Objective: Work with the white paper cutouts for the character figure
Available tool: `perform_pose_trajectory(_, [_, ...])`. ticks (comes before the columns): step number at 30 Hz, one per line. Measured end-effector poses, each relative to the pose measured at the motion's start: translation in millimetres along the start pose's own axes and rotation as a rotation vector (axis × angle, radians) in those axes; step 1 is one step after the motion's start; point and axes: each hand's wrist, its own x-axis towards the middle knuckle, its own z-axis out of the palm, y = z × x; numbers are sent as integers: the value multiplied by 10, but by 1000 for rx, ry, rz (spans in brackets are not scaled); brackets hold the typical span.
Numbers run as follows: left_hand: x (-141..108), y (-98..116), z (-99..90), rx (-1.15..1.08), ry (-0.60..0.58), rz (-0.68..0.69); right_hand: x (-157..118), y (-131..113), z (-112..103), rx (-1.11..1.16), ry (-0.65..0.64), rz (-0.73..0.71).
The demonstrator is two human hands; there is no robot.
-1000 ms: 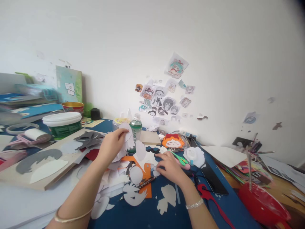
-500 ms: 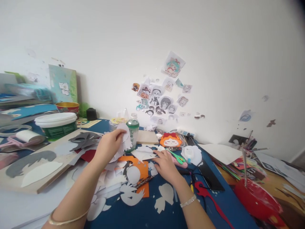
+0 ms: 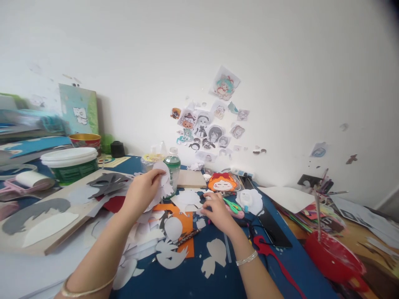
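My left hand pinches a white paper cutout and holds it up in front of a green-labelled bottle. Its thumb and fingers are closed on the paper's upper part. My right hand hovers over the blue table mat with its fingers bent and apart, beside green scissors. Just left of its fingertips lies another white cutout. Orange paper with a pale oval cutout on it lies between my forearms. A grey-white cutout rests nearer the front.
A board with grey and white shapes is at the left, near a white-lidded tub. An orange-haired face cutout stands at the back. On the right are a black tablet and a red bowl.
The fingers of my right hand have lifted and spread a little, and the white cutout by them has shifted or turned slightly. My left hand keeps its hold. The view has moved slightly.
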Motion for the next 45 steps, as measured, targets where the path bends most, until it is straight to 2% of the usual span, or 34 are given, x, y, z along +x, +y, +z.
perform_pose_trajectory(5, [-78, 172, 112, -138, -54, 51, -15, -57, -108, 342, 10, 43])
perform_pose_trajectory(8, [-165, 341, 224, -239, -216, 128, -31, -117, -106, 487, 35, 1])
perform_pose_trajectory(12, [-270, 507, 330, -306, -430, 218, -52, -205, -97, 519, 88, -67])
perform_pose_trajectory(17, [-322, 544, 406, -263, -530, 228, -39, -215, -63, 480, 143, -54])
perform_pose_trajectory(24, [-302, 530, 452, -290, -479, 210, -34, -239, -70, 371, 137, -85])
perform_pose_trajectory(27, [-243, 451, 401, -241, -394, 156, -73, -236, -133, 255, 123, -68])
perform_pose_trajectory(30, [-161, 341, 327, -169, -232, 67, -122, -139, -150, 28, -8, -56])
perform_pose_trajectory(33, [-103, 268, 276, -122, -149, 20, -147, -1, -94, -117, -189, -60])
perform_pose_trajectory(37, [-101, 263, 266, -100, -146, 15, -142, 97, -18, -144, -232, -61])
perform_pose_trajectory(45, [-115, 284, 273, -79, -169, 36, -114, 64, 13, -173, -237, -86])
